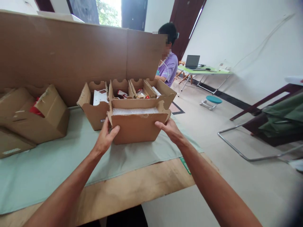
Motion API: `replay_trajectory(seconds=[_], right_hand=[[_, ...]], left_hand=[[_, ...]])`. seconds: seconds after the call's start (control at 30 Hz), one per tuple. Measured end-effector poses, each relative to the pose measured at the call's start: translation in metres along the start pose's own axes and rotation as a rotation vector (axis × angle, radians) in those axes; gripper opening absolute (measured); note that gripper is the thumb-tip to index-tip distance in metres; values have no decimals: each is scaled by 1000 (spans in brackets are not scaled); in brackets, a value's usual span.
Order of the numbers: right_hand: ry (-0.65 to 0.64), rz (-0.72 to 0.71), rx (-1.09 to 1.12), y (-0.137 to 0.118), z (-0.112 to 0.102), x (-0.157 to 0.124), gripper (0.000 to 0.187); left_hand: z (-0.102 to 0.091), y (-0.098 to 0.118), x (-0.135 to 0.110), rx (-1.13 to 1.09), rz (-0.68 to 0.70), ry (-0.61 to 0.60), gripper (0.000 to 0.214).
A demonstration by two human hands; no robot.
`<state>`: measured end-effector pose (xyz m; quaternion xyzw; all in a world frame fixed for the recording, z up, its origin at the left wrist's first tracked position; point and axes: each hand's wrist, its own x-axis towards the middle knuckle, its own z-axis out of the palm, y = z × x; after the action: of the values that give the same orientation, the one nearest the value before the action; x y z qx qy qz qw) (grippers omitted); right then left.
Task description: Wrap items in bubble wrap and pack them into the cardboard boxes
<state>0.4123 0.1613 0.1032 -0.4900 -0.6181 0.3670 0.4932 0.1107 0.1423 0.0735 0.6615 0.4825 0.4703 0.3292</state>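
An open cardboard box (pixel 137 126) with white bubble wrap (pixel 134 111) inside stands on the green cloth (pixel 59 160). My left hand (pixel 105 137) grips its left front corner, thumb on the front face. My right hand (pixel 170 129) holds its right side, fingers curled round the edge. Behind it stands a row of open cardboard boxes (pixel 96 115) with red and white items inside.
A tall cardboard screen (pixel 71 53) backs the wooden table (pixel 142 186). More cardboard boxes (pixel 35 116) lie at the left. A person in a purple shirt (pixel 168 67) sits beyond. Green table with laptop (pixel 193 61), a small stool (pixel 211 101) and folded furniture (pixel 272 126) stand at the right.
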Motion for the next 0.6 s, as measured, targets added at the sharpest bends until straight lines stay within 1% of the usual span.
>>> replay_trajectory(seconds=[0.03, 0.07, 0.13, 0.17, 0.2, 0.27, 0.33, 0.4, 0.43, 0.47, 0.5, 0.53, 0.57, 0.6], right_hand=[[41, -5, 13, 0, 8, 0, 83], [92, -15, 17, -1, 16, -4, 82], [188, -33, 15, -4, 27, -20, 81], [220, -34, 13, -7, 30, -34, 80], [247, -32, 3, -10, 34, -49, 78], [284, -26, -32, -20, 43, -83, 74], [255, -28, -53, -32, 60, -110, 73], [131, -45, -15, -47, 89, -122, 82], [50, -57, 22, -56, 107, -120, 89], [-26, -69, 60, -65, 125, -113, 94], [-90, -80, 95, -73, 143, -103, 98], [-140, -87, 125, -81, 159, -91, 99], [-169, -94, 146, -87, 170, -78, 97], [-176, -100, 157, -92, 177, -67, 93]], left_hand=[[8, 0, 3, -59, 3, -15, 72], [14, 3, 3, -104, 2, 1, 71], [19, 12, -6, -127, -9, 51, 69], [18, 16, -17, -118, -17, 65, 68], [15, 20, -34, -104, -31, 70, 68], [3, 22, -79, -64, -87, 69, 66], [-18, 20, -132, 9, -194, 73, 62], [-47, 18, -177, 116, -324, 186, 56], [-65, 19, -191, 164, -385, 274, 53], [-83, 20, -198, 200, -428, 365, 51], [-101, 24, -198, 229, -442, 439, 50], [-117, 28, -192, 248, -424, 492, 50], [-129, 34, -181, 257, -375, 514, 51], [-137, 40, -167, 247, -307, 511, 52]])
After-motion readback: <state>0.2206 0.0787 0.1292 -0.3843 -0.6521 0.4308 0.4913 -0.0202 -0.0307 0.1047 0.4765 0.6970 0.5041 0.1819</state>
